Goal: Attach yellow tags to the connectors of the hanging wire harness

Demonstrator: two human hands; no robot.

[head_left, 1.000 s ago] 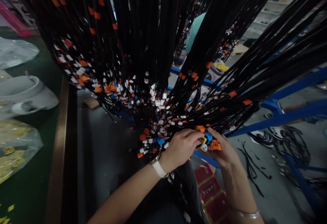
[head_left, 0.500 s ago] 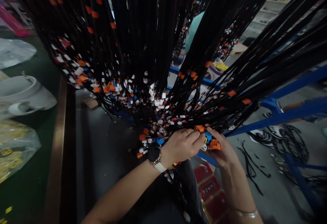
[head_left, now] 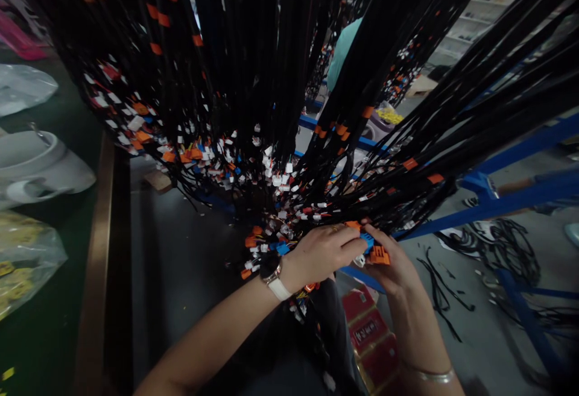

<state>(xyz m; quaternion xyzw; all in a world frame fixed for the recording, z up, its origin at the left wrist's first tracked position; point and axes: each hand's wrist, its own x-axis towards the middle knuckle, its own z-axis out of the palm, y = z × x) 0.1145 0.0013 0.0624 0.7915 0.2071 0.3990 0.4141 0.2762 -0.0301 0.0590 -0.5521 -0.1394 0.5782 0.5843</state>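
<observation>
Black wire harnesses (head_left: 253, 40) hang in thick bundles, with white, orange and blue connectors clustered at their lower ends. My left hand (head_left: 323, 254), with a watch on its wrist, has its fingers closed at a blue connector (head_left: 367, 240). My right hand (head_left: 395, 263) is closed round the same cluster from the right, with an orange connector (head_left: 379, 255) showing against its fingers. Another orange connector (head_left: 353, 225) sticks out above my left fingertips. A loose blue connector (head_left: 283, 248) lies beside my left wrist.
A blue metal frame (head_left: 497, 203) runs along the right. At the left are a white container (head_left: 31, 164) and a clear bag of yellow parts (head_left: 27, 263). A red box (head_left: 368, 330) sits below my hands. Cut cables (head_left: 441, 299) lie on the floor.
My left hand has shifted slightly, its fingers now further over the blue connector. My right hand keeps its hold. The whole view has moved a little.
</observation>
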